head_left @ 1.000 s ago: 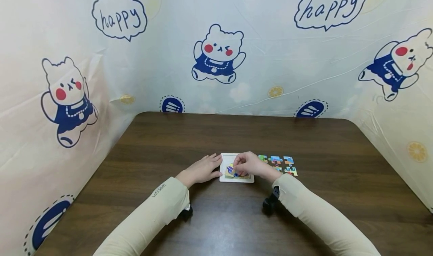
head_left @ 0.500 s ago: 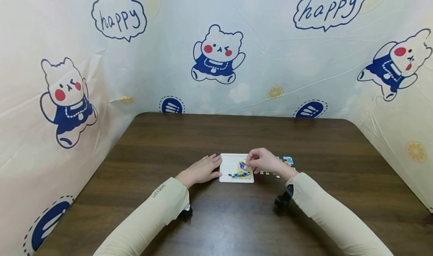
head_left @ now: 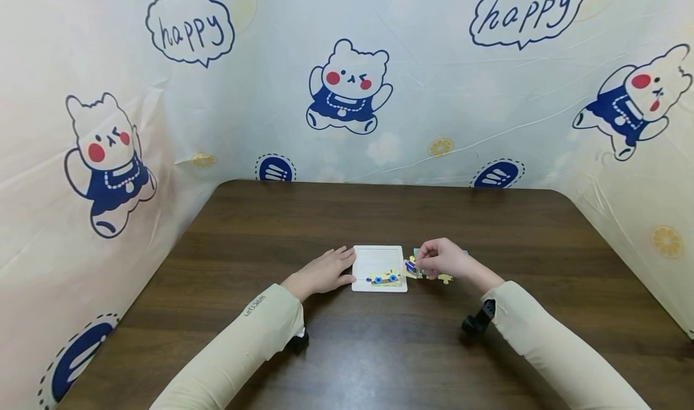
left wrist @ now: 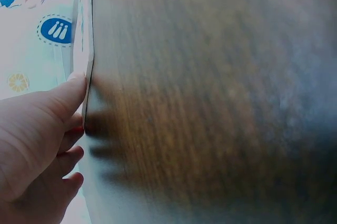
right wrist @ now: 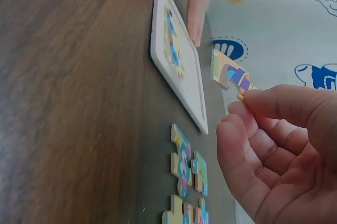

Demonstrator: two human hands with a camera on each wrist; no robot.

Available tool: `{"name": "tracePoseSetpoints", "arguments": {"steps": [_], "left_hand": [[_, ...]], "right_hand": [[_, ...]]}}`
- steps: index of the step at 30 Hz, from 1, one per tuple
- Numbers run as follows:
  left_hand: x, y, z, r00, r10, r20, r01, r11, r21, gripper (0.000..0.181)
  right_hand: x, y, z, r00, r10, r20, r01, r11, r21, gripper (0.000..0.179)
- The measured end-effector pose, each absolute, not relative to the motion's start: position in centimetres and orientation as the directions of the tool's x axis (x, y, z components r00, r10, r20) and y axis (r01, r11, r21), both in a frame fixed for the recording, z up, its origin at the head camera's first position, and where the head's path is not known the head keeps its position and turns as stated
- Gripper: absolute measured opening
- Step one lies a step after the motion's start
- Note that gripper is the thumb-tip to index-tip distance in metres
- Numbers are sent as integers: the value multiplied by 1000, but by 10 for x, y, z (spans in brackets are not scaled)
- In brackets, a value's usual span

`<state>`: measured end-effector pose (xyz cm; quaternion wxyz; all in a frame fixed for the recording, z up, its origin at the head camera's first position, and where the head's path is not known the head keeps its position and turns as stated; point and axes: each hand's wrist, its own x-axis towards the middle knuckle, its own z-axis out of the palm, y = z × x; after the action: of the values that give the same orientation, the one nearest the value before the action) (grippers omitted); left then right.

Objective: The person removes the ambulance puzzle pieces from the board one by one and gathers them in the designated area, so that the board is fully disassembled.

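My left hand (head_left: 322, 271) rests at the left side of a white puzzle tray (head_left: 374, 259), its fingers and thumb touching the edge. In the tray's lower right part lie joined puzzle pieces (head_left: 385, 279) with blue wheels on yellow. My right hand (head_left: 446, 258) is just right of the tray, pinching a puzzle piece (right wrist: 227, 71) between thumb and fingers. That piece is beige with purple and yellow, and the right wrist view shows it raised off the table. Several loose puzzle pieces (right wrist: 182, 163) lie beside the tray, partly hidden under the right hand in the head view.
The dark wooden table (head_left: 347, 350) extends around the tray. Behind it and along both sides hangs a pale curtain (head_left: 244, 97) with cartoon bears and "happy" lettering. A black wrist device (head_left: 479, 319) hangs under the right sleeve.
My right hand has moved right, from over the tray to over the loose pieces, carrying the puzzle piece along. The joined pieces in the tray came into view. The left hand stays put.
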<state>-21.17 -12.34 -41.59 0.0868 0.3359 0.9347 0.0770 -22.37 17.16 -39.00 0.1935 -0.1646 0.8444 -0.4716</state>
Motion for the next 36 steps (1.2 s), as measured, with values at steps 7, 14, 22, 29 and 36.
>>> {"name": "tracePoseSetpoints", "arguments": {"steps": [7, 14, 22, 29, 36], "left_hand": [[-210, -123, -414, -757, 644, -110, 618, 761, 197, 57], [-211, -123, -414, -751, 653, -98, 628, 752, 201, 57], [-211, -123, -415, -758, 643, -105, 619, 761, 192, 58], [-212, -124, -417, -760, 641, -106, 617, 764, 190, 58], [-211, -124, -417, -759, 642, -108, 617, 763, 192, 57]], "right_hand": [[-219, 183, -394, -872, -452, -190, -94, 534, -840, 6], [-214, 193, -398, -840, -498, -214, -141, 582, -801, 6], [-211, 197, -401, -797, -551, -247, -185, 611, -769, 7], [-212, 195, -403, -792, -546, -273, -183, 638, -748, 8], [-214, 193, -403, -789, -548, -279, -187, 646, -740, 8]]}}
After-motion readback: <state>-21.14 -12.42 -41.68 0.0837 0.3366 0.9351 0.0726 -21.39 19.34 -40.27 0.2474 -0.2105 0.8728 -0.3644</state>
